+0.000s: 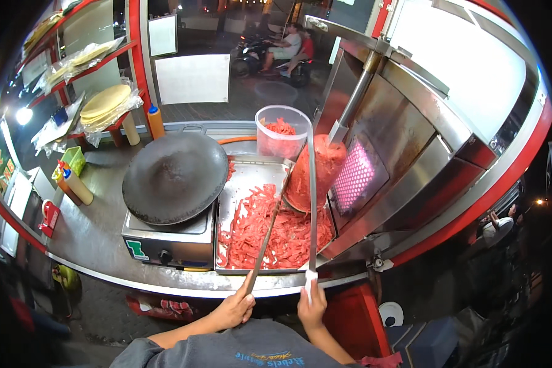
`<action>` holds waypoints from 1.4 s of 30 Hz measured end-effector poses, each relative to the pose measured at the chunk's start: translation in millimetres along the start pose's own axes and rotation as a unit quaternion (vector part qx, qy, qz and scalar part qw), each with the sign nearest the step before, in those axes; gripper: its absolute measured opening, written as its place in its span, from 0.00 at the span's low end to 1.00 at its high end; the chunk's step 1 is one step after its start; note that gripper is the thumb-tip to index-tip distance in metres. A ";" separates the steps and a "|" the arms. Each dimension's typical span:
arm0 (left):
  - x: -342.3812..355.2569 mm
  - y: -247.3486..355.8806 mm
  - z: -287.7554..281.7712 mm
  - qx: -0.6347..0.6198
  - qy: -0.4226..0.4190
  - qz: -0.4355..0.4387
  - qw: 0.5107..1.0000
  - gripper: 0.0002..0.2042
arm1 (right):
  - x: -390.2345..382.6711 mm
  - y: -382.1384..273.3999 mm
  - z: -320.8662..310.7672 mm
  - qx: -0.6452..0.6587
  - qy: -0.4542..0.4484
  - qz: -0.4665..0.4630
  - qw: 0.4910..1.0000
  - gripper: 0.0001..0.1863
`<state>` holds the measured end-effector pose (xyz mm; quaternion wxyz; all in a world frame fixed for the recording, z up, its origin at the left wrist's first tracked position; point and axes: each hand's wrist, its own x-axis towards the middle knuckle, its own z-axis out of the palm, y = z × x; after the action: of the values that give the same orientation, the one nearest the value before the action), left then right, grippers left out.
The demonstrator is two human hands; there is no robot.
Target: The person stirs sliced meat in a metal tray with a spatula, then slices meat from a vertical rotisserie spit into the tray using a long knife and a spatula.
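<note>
My right hand is closed round the white handle of a long knife, its narrow blade pointing away from me. In my left hand is a long, thin, dark rod-like tool, slanting away to the right; its exact kind I cannot tell. Both tools reach over a metal tray of shredded reddish meat. Their far parts appear close to a reddish cone of meat on an upright metal spit. Whether the blade touches the cone is unclear.
Beside the cone glows a pink-lit heater. A round black pan rests on a burner left of the tray. Behind stands a clear tub with meat. Flatbreads and sauce bottles are at the left.
</note>
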<state>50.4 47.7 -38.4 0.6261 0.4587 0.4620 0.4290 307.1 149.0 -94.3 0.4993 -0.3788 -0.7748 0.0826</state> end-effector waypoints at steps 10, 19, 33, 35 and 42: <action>27.6 10.1 5.9 0.083 0.036 0.020 0.996 0.35 | 53.5 -5.5 3.8 0.014 -0.034 0.009 0.999 0.28; 53.6 3.9 10.7 0.059 0.056 0.035 0.996 0.37 | 9.6 -18.7 -3.2 -0.055 -0.060 0.044 0.996 0.27; 93.0 30.8 0.8 -0.426 -0.067 0.007 0.902 0.19 | 44.0 -42.4 -9.4 0.000 -0.141 0.084 0.986 0.34; 103.5 15.9 -3.0 -0.504 -0.090 0.005 0.859 0.13 | 76.8 -57.2 9.0 0.079 -0.172 0.189 0.963 0.35; 66.8 -7.3 -8.0 -0.513 -0.113 0.011 0.851 0.16 | -36.5 -43.8 -25.3 0.254 -0.165 0.329 0.894 0.34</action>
<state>57.1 111.8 -59.0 0.8153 0.1226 0.0971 0.5576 314.0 87.6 -85.8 0.3875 -0.4536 -0.6298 0.4974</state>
